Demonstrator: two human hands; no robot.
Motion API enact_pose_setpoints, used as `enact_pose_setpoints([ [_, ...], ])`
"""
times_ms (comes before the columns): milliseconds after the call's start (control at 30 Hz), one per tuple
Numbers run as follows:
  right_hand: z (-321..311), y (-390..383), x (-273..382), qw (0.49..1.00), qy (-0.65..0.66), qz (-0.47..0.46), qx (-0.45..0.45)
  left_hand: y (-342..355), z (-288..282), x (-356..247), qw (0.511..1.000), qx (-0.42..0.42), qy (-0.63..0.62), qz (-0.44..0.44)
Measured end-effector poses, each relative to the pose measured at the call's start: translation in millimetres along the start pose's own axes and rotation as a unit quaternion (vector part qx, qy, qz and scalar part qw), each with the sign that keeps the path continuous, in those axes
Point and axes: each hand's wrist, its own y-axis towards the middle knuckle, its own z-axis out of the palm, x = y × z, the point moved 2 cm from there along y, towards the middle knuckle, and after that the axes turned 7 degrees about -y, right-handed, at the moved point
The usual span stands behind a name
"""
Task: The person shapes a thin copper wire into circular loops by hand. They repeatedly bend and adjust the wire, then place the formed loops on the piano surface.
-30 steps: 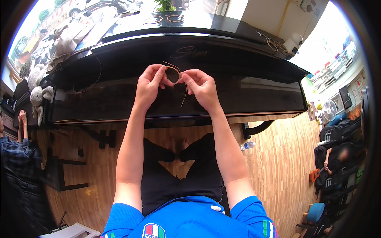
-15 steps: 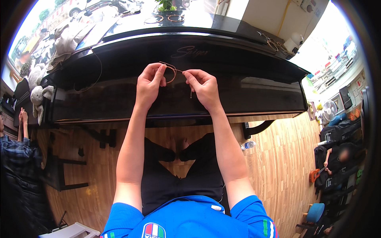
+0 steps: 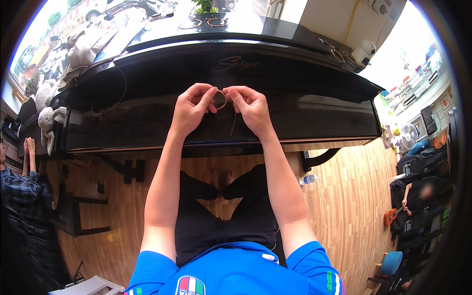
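Note:
A copper-coloured coiled wire string [image 3: 225,101] is held between my hands in front of the black piano. My left hand [image 3: 191,112] pinches the left side of the small loop between thumb and fingers. On the loop's right, my right hand [image 3: 251,111] is closed in a pinch on the same string, close to the left fingertips. A thin loose end hangs below the right fingers in front of the dark panel. My fingertips partly hide how the strand winds round the loop.
Two more wire coils lie on the piano top [image 3: 260,25] near a green plant [image 3: 204,7]. A thin loose wire [image 3: 125,83] droops at left beside a grey plush toy [image 3: 47,118]. A water bottle [image 3: 308,179] is on the floor; other people sit at both sides.
My hands have come closer together, the left shifting right and slightly down. The loop has moved right, and the loose end now hangs longer below my right hand.

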Motion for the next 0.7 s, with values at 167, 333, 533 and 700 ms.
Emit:
enact_pose_setpoints([
  [167,0,-2,3,1.000,0.014,0.005,0.027,-1,0,-4,1.000,0.023,-0.018,-0.006],
  [333,0,-4,8,0.997,0.016,-0.002,0.071,1,-8,-2,0.995,0.066,-0.071,-0.016],
  [533,1,-4,3,0.999,0.007,-0.004,0.044,-1,-8,-7,0.990,0.082,-0.108,-0.031],
  [700,0,-3,4,0.999,-0.007,-0.006,0.037,-1,-3,-8,0.994,0.051,-0.092,-0.036],
])
